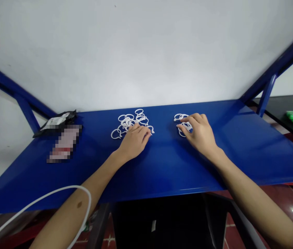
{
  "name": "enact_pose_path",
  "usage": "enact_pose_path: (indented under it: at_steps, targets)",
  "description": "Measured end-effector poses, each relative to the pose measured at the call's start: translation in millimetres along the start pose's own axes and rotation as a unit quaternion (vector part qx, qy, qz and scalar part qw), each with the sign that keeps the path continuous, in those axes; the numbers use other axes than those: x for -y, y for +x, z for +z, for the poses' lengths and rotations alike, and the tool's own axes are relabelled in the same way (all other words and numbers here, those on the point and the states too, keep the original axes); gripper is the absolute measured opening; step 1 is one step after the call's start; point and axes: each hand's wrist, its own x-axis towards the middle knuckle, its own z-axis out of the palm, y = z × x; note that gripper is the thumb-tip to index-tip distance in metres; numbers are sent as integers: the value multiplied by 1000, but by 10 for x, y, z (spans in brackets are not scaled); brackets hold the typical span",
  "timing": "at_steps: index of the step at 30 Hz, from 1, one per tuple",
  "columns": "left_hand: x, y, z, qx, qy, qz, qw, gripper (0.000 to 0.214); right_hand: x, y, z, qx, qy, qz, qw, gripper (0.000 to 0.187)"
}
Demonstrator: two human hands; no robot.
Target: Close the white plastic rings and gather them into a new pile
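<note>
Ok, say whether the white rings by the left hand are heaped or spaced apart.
Heaped loosely: many white rings overlap, some partly behind the left hand.

The left hand (pixel 134 141) and right hand (pixel 201 135) are at separate clusters of white rings (pixel 127 120) on a blue table (pixel 162 169).

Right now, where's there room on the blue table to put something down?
The blue table looks bare between the left ring pile and the right ring pile, along its front edge between both forearms, and right of the right hand. It's crowded at both piles, the left hand partly over one, and far left, where a black package and blurred item lie.
</note>
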Motion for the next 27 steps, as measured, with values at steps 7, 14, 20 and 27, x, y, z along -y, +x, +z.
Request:
enact_pose_path:
  at_steps: [7, 14, 20, 27]
  targets:
    - [-309, -19, -21, 40, -260, -59, 963, 11, 433, -107, 57, 167, 274, -71, 945, 18]
    - [-328, -32, 33, -17, -261, -80, 962, 12, 428, -126, 131, 171, 351, 49, 919, 17]
    - [-336, -96, 100, -36, -161, 15, 986, 19, 456, -157, 134, 185, 364, 15, 913, 15]
    - [-366, -170, 195, -30, -67, 70, 995, 28, 445, -240, 187, 193, 306, -58, 930, 16]
